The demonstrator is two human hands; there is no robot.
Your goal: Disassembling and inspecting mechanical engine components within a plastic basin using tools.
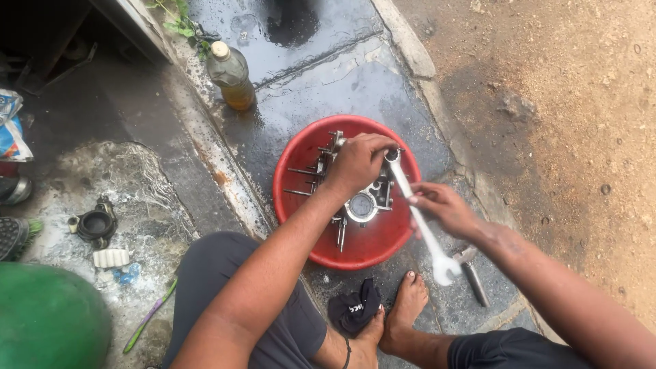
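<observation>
Nearest the camera, the person's bare feet rested on the wet slab, with a crumpled black cloth [354,309] at about six o'clock from the red basin [321,254]; white marks showed on the cloth. A dark-handled tool [473,275] lay on the ground just beside the open jaw of the spanner, at about four o'clock from the basin.

The right hand [444,207] was closed around the middle of the shank of the long silver spanner [418,217], fingers wrapped and thumb on top. The ring end sat up at the metal engine part [362,198], which lay inside the basin, slightly right of its centre. The left hand [358,164] was clenched over the top of that part, pressing it down, close against the ring end.

The engine part looked like cast metal, so probably heavy, rigid and oily-slick; its protruding studs at nine o'clock seemed the poorest places to grip, the broad body the safest. The spanner was stiff steel, likely slippery when wet, and best held far down the shank for leverage.

Further off, at nine o'clock, a black rubber intake piece [94,224] and a small white ribbed block [111,257] lay on stained concrete, a green-and-purple toothbrush [149,316] below them, a green rounded container [48,318] at the corner. At eleven o'clock stood a plastic bottle [230,75] of amber liquid with a pale cap, no label visible. A blue-and-white printed bag [10,130] sat at the far left edge.
</observation>
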